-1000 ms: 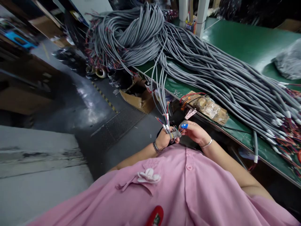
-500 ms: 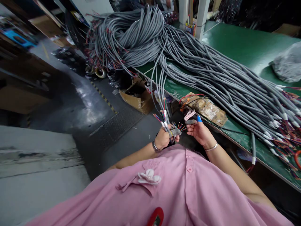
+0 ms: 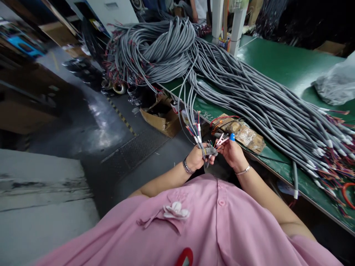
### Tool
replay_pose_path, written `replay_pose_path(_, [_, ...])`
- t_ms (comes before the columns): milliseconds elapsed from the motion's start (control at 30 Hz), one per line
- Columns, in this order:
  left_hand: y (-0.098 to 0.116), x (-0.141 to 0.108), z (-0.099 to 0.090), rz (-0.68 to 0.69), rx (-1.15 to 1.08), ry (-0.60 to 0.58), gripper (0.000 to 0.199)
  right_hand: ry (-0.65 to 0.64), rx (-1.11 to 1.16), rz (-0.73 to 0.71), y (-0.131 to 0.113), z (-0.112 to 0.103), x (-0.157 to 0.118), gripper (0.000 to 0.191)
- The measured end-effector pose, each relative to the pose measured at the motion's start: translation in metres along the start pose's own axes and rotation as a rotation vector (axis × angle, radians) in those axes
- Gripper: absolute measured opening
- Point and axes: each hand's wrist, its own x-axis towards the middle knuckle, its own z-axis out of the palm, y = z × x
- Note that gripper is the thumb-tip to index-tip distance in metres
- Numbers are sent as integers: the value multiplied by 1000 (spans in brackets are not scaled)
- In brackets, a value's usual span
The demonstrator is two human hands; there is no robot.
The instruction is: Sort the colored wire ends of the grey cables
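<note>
My left hand (image 3: 196, 158) is closed around several grey cables (image 3: 200, 142) with white bands and stripped ends of coloured wire. A grey cover wraps one of its fingers and lies over the cables. Right beside it, my right hand (image 3: 232, 152) is closed on a small pink clip-like tool (image 3: 220, 140), its two arms spread in a V. The tool's tip is at the coloured wire ends by my left fingers; whether it touches them I cannot tell. A blue finger cot (image 3: 232, 137) covers my right thumb.
A large heap of grey cables (image 3: 166, 51) spreads along the green table (image 3: 280, 55). At its edge lies a taped cardboard piece (image 3: 246, 135). An open carton (image 3: 158, 120) stands below. A plastic bag (image 3: 337, 83) lies at right, and another person's arm (image 3: 194, 11) shows behind.
My right hand has moved left towards my left hand, bringing the pink tool to the wire ends. My left hand keeps its hold on the cables. The view has tilted slightly.
</note>
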Motion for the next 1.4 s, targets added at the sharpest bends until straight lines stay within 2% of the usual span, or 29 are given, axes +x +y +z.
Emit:
replay_pose_path(100, [0, 1, -4, -23, 13, -45, 39, -21, -16, -19, 5, -2, 1, 54])
replay_pose_path(233, [2, 3, -9, -77, 14, -98, 38, 18, 3, 7, 7, 2, 3, 54])
replay_pose_path(400, [2, 6, -13, -101, 17, -101, 36, 53, 110, -2, 9, 1, 8, 45])
replay_pose_path(633, [1, 6, -17, -140, 29, -118, 36, 193, 143, -49, 11, 7, 12, 43])
replay_pose_path(900, [1, 6, -17, -165, 43, -109, 36, 206, 151, -76, 9, 13, 9, 45])
replay_pose_path(1000, [1, 6, -18, -166, 61, -99, 36, 171, 148, -48, 10, 12, 7, 49])
replay_pose_path(1233, [4, -5, -15, -137, 57, -91, 36, -16, 148, 72, 8, 3, -5, 62])
replay_pose_path(1300, [3, -13, -12, -100, 63, -75, 34, -47, 163, 89, 6, 2, -9, 59])
replay_pose_path(1400, [-3, -23, -5, -17, 80, -24, 31, -62, 180, 92, 4, 0, -11, 44])
